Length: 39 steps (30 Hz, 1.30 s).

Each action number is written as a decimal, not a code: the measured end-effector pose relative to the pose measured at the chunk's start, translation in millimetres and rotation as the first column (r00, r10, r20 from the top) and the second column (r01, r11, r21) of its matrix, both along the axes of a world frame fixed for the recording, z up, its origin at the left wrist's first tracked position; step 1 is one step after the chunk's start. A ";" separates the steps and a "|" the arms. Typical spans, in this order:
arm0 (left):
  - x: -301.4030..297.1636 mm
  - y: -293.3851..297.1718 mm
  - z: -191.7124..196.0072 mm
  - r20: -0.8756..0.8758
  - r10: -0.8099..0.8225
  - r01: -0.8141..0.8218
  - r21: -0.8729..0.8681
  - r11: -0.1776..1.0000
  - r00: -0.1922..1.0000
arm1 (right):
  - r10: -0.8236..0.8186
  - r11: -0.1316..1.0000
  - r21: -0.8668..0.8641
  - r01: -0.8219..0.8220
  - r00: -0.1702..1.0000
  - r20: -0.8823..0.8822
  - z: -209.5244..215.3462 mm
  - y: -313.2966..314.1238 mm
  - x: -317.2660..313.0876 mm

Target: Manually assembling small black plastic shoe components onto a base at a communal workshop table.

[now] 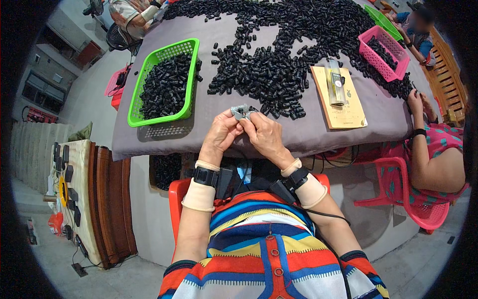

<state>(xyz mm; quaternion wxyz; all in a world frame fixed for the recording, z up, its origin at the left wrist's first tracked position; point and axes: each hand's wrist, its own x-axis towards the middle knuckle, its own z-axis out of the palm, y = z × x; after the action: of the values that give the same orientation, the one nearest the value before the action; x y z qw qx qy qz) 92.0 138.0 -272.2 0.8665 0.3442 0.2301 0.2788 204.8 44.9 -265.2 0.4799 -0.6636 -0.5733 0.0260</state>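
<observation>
Both of my hands meet over the near edge of the cloth-covered table (154, 142). My left hand (222, 133) is closed, its fingertips pinching a small grey metal-looking piece (240, 110). My right hand (266, 137) is closed too, thumb and fingers pressed against the same piece from the other side. A small black part shows at the grey piece, partly hidden by the fingers. Just beyond my hands lies a loose pile of small black cylindrical parts (264, 74). To the left, a green plastic basket (193, 82) holds many more of these parts.
At the right lies a tan notebook (343, 119) with a clear plastic case (336, 89) on it. Behind it stands a pink basket (393, 74) of black parts, and farther back a green basket (383, 22). A person in pink (433, 159) sits at the right; others work at the far side.
</observation>
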 end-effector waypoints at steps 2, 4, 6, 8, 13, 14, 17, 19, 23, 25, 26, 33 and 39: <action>0.1 0.9 -0.2 0.005 -0.008 0.008 0.004 1.000 1.000 | -0.003 1.000 0.023 0.003 1.000 0.002 -0.1 0.6 -0.1; -0.9 2.0 -0.9 0.008 -0.017 0.017 0.008 1.000 1.000 | -0.007 1.000 0.004 0.007 1.000 -0.004 -0.8 1.3 0.1; -1.9 2.6 -1.0 0.035 -0.068 0.066 0.046 0.997 0.997 | -0.013 1.000 -0.015 0.013 1.000 -0.009 -1.1 1.3 0.5; -1.5 1.4 0.4 0.028 -0.054 0.053 0.037 0.998 0.998 | -0.013 1.000 -0.005 0.013 1.000 -0.004 -0.9 1.4 0.3; -0.6 0.3 0.0 -0.007 -0.024 0.024 0.024 0.999 1.000 | 0.023 0.999 0.027 -0.023 0.999 -0.022 0.4 -1.1 3.6; -1.3 1.0 -0.8 0.003 -0.033 0.033 0.026 0.999 0.999 | 0.036 0.999 0.017 -0.036 0.999 -0.022 0.4 -1.3 3.8; -3.1 3.0 -3.6 0.040 -0.051 0.050 0.015 0.999 0.998 | 0.053 0.998 0.018 -0.053 0.998 -0.026 0.7 -1.9 4.3; -3.6 3.9 -4.5 0.067 -0.059 0.059 0.002 0.998 0.996 | 0.051 0.999 0.020 -0.051 0.998 -0.026 -0.8 -1.1 4.3; -2.5 2.6 0.6 0.052 -0.076 0.075 0.020 0.997 0.996 | 0.038 0.999 0.010 -0.037 0.999 -0.016 -0.8 -1.1 4.4; -1.8 3.5 0.8 0.049 -0.082 0.080 0.031 0.996 0.995 | 0.030 1.000 0.009 -0.030 1.000 -0.008 -0.5 -0.3 3.9; -2.5 4.3 -0.4 0.044 -0.075 0.074 0.021 0.997 0.996 | 0.025 1.000 0.009 -0.025 1.000 -0.002 -0.4 0.2 2.9; -2.3 4.9 -3.5 0.008 -0.084 0.084 0.032 0.996 0.996 | -0.019 0.999 0.046 0.019 1.000 -0.013 0.1 2.8 -1.4; -0.5 -2.8 -0.9 -0.008 0.000 0.001 0.018 1.000 1.000 | -0.005 1.000 0.030 0.009 0.991 -0.137 -0.3 0.1 2.4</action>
<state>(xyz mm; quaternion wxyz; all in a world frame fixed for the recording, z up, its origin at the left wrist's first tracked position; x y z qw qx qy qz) 91.5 135.2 -273.1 0.8626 0.3530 0.2309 0.2793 207.2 45.0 -265.6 0.5284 -0.6550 -0.5368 0.0610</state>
